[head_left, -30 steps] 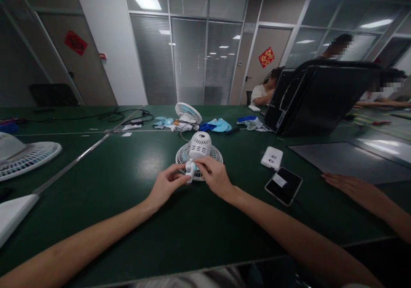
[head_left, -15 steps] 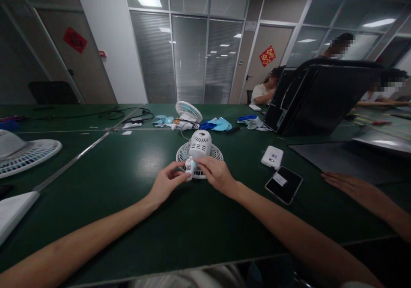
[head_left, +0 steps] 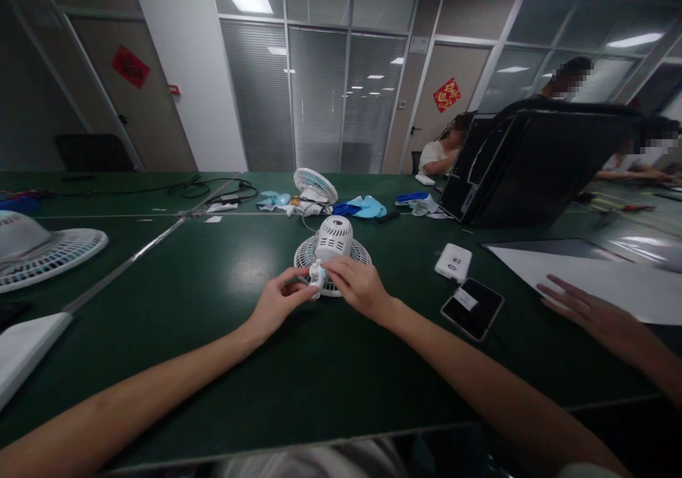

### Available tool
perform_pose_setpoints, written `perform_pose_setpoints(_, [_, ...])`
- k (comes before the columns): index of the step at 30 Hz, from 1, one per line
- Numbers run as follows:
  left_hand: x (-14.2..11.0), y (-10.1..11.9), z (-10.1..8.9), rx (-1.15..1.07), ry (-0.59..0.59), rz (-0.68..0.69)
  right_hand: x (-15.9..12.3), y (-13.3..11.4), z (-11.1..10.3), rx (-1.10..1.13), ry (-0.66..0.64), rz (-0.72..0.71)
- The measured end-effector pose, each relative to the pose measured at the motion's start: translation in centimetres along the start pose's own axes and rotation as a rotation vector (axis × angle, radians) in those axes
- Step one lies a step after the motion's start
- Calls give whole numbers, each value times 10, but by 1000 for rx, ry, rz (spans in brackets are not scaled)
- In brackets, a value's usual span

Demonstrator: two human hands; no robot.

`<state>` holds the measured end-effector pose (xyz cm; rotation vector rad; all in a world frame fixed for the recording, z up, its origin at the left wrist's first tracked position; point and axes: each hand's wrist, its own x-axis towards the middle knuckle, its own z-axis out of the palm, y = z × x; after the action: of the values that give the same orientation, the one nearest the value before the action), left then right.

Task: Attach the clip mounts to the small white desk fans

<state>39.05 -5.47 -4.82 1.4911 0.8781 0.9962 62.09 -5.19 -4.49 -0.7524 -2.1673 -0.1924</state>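
Observation:
A white fan [head_left: 334,236] lies grille-down on the green table, its rounded motor housing facing up. In front of the housing, both hands grip a small white plastic fan part with a light blue piece [head_left: 317,276]. My left hand [head_left: 280,297] pinches it from the left, thumb low and fingertips near its top. From the right, my right hand [head_left: 359,286] closes its fingertips on the light blue side. The fingers hide much of the part, and I cannot tell whether it is joined to the fan.
Behind stands another small fan [head_left: 315,187] among blue and white pieces. To the right lie a white power bank [head_left: 452,262] and a phone [head_left: 472,309]. A co-worker's hand [head_left: 591,314] is over a white sheet [head_left: 597,279]. A large fan grille [head_left: 69,254] is at left.
The view shifts slightly. At the right, a white sheet now covers much of the dark mat beside the co-worker's hand, whose fingers are more spread. My hands keep the same hold.

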Motion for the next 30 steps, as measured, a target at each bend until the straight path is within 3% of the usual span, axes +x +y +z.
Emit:
perform_pose_setpoints(4, [-1,1,0,10,-4,-3,2,-5,-3,-5,13,110])
perform_pose_setpoints(10, [-2,3,-1,16,-19,2,-6,11,-18,-102,-106,-159])
perform_pose_setpoints(20, [-2,4,1,-5,-1,-6,-3,10,-11,-123,-115,-166])
perform_pose_setpoints(26, [-1,2,0,12,4,-5,-7,12,-8,-119,-58,-125])
perform_pose_setpoints(30, [1,-1,-2,20,-9,10,-2,6,-2,-112,-4,10])
